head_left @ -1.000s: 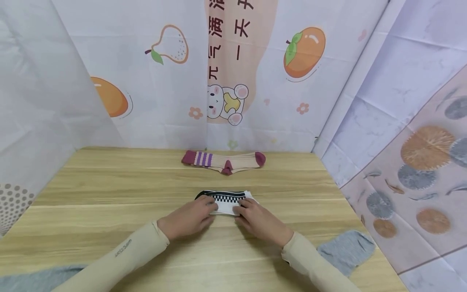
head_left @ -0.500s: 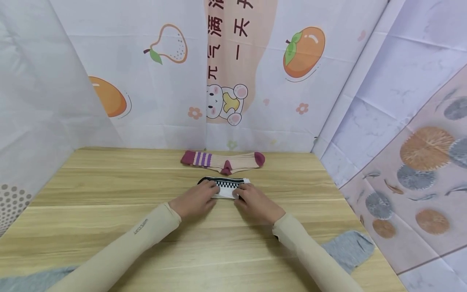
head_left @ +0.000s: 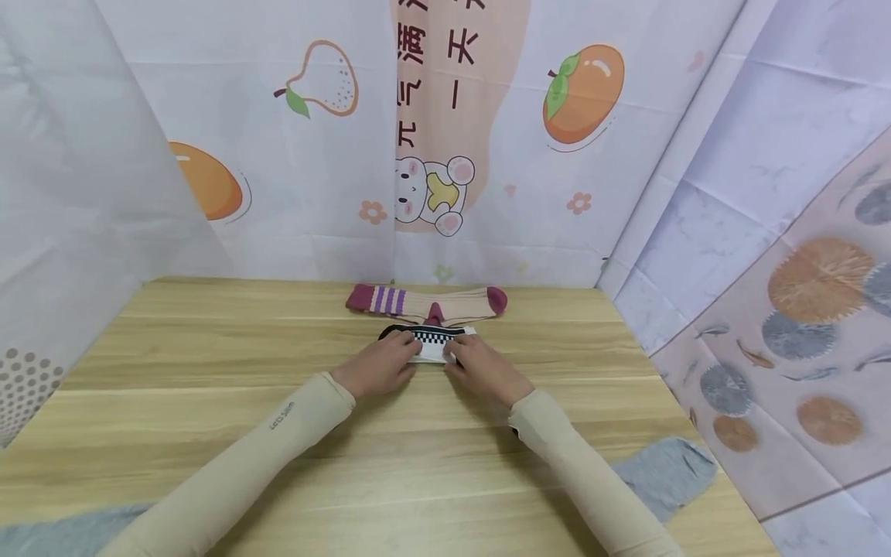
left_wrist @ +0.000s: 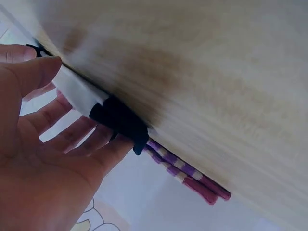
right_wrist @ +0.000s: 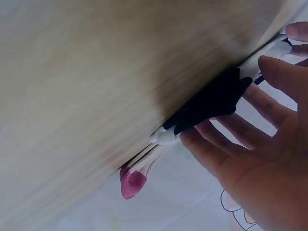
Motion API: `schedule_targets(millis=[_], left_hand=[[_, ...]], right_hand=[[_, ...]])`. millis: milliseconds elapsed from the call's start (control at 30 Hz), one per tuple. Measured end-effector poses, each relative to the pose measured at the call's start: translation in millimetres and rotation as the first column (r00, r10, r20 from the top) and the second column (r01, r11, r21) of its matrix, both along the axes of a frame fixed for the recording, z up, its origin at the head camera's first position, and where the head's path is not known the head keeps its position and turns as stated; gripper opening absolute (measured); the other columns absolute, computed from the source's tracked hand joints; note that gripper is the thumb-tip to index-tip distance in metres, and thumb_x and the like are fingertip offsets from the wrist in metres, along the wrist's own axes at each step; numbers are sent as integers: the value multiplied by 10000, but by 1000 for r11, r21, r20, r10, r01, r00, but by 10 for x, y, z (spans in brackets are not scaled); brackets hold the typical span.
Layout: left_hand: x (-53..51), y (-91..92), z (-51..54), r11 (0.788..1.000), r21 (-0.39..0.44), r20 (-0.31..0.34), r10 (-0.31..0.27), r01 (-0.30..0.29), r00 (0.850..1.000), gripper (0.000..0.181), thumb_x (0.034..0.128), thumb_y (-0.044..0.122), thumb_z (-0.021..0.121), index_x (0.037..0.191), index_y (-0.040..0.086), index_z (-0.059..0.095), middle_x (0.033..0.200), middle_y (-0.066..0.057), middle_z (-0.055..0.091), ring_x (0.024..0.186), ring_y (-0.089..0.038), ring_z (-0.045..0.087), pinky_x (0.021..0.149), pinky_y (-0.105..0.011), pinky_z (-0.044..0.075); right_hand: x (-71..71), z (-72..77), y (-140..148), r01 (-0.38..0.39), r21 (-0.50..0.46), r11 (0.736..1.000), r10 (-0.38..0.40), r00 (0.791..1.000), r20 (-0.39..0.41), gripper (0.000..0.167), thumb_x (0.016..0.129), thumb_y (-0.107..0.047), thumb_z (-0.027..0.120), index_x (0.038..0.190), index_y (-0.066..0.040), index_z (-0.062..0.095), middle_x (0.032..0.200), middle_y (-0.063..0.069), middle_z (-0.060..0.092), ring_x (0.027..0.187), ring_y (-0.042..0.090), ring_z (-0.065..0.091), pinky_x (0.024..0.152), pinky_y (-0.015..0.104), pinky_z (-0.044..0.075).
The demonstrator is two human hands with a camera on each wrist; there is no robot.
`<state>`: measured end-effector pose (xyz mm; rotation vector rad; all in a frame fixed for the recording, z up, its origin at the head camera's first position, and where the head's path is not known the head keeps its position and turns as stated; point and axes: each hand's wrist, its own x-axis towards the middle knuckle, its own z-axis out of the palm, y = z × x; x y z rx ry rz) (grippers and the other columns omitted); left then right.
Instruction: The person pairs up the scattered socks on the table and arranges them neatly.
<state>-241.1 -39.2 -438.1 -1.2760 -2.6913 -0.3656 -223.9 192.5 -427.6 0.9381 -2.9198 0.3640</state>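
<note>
In the head view a pair of white and black socks with a checkered band [head_left: 433, 339] lies flat on the wooden table. My left hand [head_left: 379, 363] rests its fingers on the socks' left part, and my right hand [head_left: 487, 370] touches their right part. Both wrist views show the fingers spread over the socks, the thumbs apart from the other fingers; the fingertips are partly hidden. Right behind lies a pair of beige socks [head_left: 459, 303] with maroon toes, heels and cuffs and purple stripes. The white pair's back edge is at the maroon heel.
A grey sock [head_left: 668, 472] lies at the right front, partly behind the right sleeve. Another grey piece of cloth [head_left: 76, 530] shows at the left front corner. A printed curtain [head_left: 313, 193] hangs behind the table [head_left: 209, 348], with cloth walls on both sides.
Both hands have slid the white and black socks away from me across the table, up to the beige pair. The beige pair and the grey pieces have stayed in place.
</note>
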Motion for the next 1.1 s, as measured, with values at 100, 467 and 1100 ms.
schedule_targets(millis=[100,467,1100], left_hand=[[9,-9,31,1000,-3,-3,2,-2,1000,180,950,145,666,1078,31,612,1023,-111,587,914,-253,556,825,-421,495],[314,-147,247,1000,-1,-105,-29,29,994,144,937,142,678,1049,60,641,941,-76,635,835,-232,595,764,-391,519],[1539,-1574,559,960,-42,-39,276,-277,960,282,833,189,803,1050,65,674,936,-37,671,771,-191,649,619,-352,547]], right_hand=[[2,23,-7,-3,2,1000,3,1000,-11,196,974,-169,650,1106,-24,655,1106,136,638,1064,297,574,963,430,471],[270,192,-218,-118,-33,992,106,958,-266,228,921,-144,720,1115,-32,678,1107,117,653,1080,314,583,971,427,474],[864,596,-1731,-317,159,935,345,918,-198,360,1011,-341,577,1319,-155,600,1245,1,643,1148,132,586,1036,243,419]])
